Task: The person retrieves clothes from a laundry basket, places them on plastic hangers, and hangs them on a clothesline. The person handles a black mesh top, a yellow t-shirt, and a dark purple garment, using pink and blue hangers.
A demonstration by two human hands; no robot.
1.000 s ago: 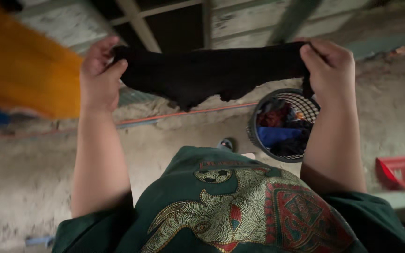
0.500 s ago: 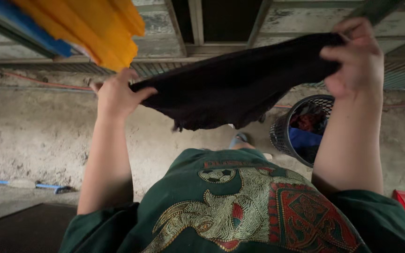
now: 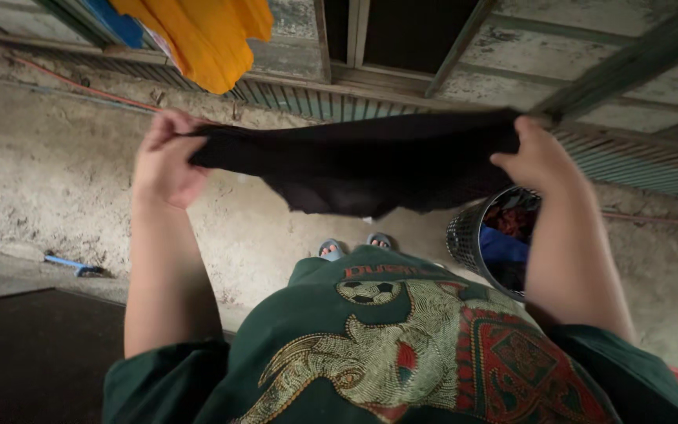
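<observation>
I hold a black garment (image 3: 362,161) stretched out in front of me at chest height. My left hand (image 3: 165,157) pinches its left end and my right hand (image 3: 539,157) grips its right end. The cloth sags in the middle between them. Below it I see my green patterned shirt (image 3: 386,345) and my feet in blue sandals (image 3: 355,245) on the concrete ground.
A dark mesh laundry basket (image 3: 464,235) with red and blue clothes stands by my right side. An orange cloth (image 3: 205,35) and a blue one (image 3: 119,20) hang at the upper left. A blue-handled tool (image 3: 72,263) lies on the ground at left. A corrugated wall (image 3: 637,169) runs behind.
The view has swung rightwards and down; the hanging orange cloth has drifted up to the top left. Both hands keep hold of the black garment, now held lower and more level.
</observation>
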